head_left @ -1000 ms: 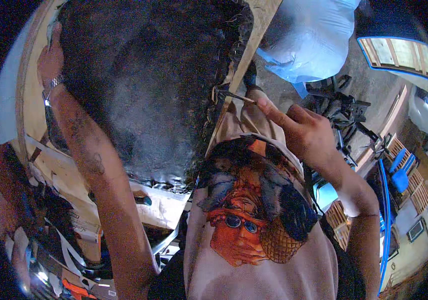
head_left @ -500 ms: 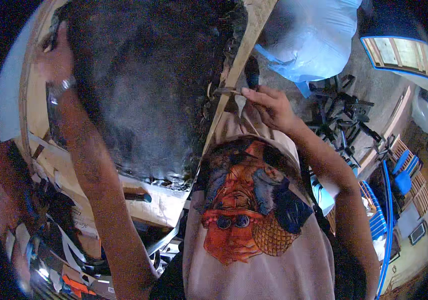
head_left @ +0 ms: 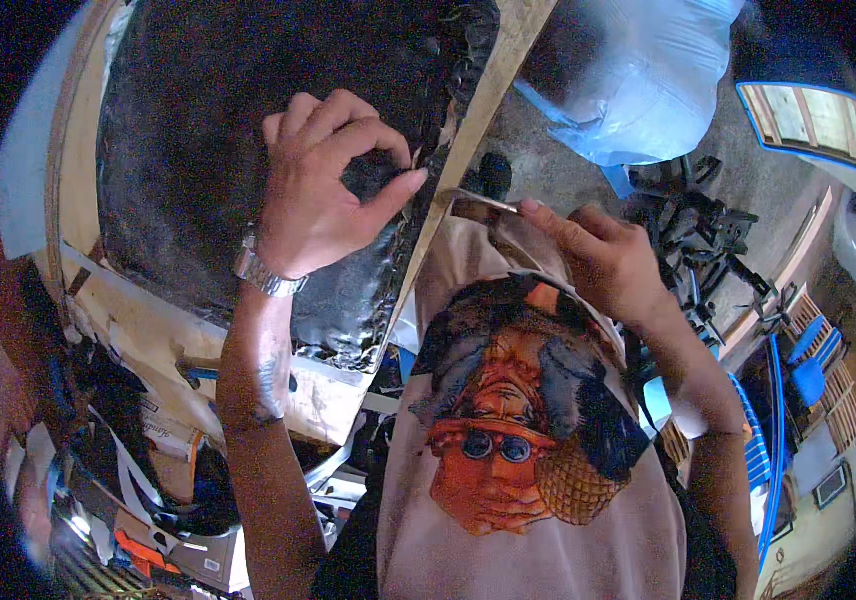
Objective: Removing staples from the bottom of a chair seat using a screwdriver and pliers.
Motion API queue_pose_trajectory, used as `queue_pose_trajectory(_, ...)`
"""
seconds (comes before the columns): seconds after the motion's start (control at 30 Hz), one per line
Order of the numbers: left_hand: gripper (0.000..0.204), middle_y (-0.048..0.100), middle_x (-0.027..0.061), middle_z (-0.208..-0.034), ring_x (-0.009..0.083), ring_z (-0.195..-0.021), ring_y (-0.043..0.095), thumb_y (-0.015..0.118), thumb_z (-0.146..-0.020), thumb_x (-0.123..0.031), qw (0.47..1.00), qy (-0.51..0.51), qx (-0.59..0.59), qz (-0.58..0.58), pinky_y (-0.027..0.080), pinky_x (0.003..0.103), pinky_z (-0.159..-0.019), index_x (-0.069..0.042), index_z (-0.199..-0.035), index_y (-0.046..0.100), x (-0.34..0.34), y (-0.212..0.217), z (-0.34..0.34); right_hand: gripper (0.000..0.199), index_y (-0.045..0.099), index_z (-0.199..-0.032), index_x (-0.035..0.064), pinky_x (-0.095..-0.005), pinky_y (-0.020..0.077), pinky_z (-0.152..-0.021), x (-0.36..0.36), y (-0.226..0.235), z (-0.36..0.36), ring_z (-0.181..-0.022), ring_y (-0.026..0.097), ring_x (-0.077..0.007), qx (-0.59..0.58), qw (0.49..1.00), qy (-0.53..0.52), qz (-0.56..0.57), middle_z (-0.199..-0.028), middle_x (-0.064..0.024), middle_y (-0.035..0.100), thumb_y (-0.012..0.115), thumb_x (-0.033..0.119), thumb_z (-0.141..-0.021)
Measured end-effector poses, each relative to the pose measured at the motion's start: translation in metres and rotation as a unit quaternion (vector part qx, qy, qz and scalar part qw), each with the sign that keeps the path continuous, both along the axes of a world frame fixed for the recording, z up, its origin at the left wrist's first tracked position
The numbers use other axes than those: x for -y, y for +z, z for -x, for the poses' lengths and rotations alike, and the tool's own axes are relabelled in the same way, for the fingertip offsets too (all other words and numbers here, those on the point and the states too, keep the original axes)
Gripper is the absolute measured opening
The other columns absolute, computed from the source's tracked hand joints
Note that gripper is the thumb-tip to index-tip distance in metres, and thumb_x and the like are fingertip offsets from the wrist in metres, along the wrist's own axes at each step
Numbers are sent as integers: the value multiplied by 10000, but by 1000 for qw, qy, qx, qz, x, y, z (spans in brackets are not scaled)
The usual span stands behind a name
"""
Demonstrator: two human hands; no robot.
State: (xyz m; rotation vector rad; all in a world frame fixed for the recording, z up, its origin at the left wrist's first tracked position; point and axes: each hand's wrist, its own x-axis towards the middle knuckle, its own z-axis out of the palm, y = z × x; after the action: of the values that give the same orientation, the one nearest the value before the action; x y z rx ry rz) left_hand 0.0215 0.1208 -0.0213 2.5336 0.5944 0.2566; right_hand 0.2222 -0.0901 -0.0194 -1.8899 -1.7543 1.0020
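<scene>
A sheet of shiny black leather-like material (head_left: 188, 210), with a puckered, crinkled edge, lies on a pale wooden surface (head_left: 493, 110) in front of me. My left hand (head_left: 323, 190), with a metal-banded watch on its wrist, is over the sheet's right part. Its thumb and forefinger close in a pinch beside the crinkled right edge; anything between the tips is too small to make out. Just right of the wooden edge, my right hand (head_left: 608, 260) grips a thin metal tool (head_left: 488, 201), whose slim end points left toward that edge. The tool's exact kind is unclear.
On the floor at the far right sit a large translucent plastic bag (head_left: 638, 80) and a pile of black metal parts (head_left: 698, 240). Blue-and-wood furniture (head_left: 808, 350) stands farther right. A blue-handled tool (head_left: 203, 373) lies on the wood at lower left, above clutter including cardboard (head_left: 170, 432).
My left hand has come from the sheet's far left edge across to its right edge, its fingers now pinched. My right hand has shifted right and slightly nearer with the metal tool.
</scene>
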Motion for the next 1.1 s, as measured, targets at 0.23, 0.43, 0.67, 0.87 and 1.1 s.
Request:
queue_pose_trajectory(0.23,152,538,-29,-863,200,-839,477,769,-654,-215,1000,-20,7,2,316,351,-750,-191,-712,631,-2,0,3,657,493,-1311,234,-361,500,-539,-11,25,4,-583,553,-250,114,991,62,39,-721,-67,496,593,8,-702)
queue_pose_trajectory(0.43,149,545,-23,-896,203,-879,488,761,-667,-203,999,-31,8,-8,324,362,-787,-180,-725,626,-3,-2,4,655,465,-1332,243,-362,500,-536,-14,28,8,-575,552,-259,103,992,44,56,-720,-77,497,557,3,-730)
queue_pose_trajectory(0.67,170,539,-13,-897,211,-891,483,760,-621,-202,1000,-13,-1,-27,326,359,-803,-176,-711,619,7,1,0,655,457,-1338,251,-364,500,-533,-13,29,9,-572,554,-267,107,993,41,40,-727,-84,501,554,6,-738)
queue_pose_trajectory(0.87,160,534,-10,-896,208,-889,479,753,-601,-194,1000,-22,-5,-18,319,360,-808,-169,-664,608,3,-4,3,679,424,-1356,283,-376,506,-516,-16,37,11,-550,552,-264,137,988,45,63,-719,-82,495,552,14,-746)
queue_pose_trajectory(1.1,150,535,-20,-876,201,-873,476,749,-608,-190,999,-22,5,-24,312,351,-806,-169,-660,610,2,-1,3,688,404,-1366,285,-390,519,-520,-31,61,12,-572,584,-273,198,973,88,84,-732,-84,517,573,52,-742)
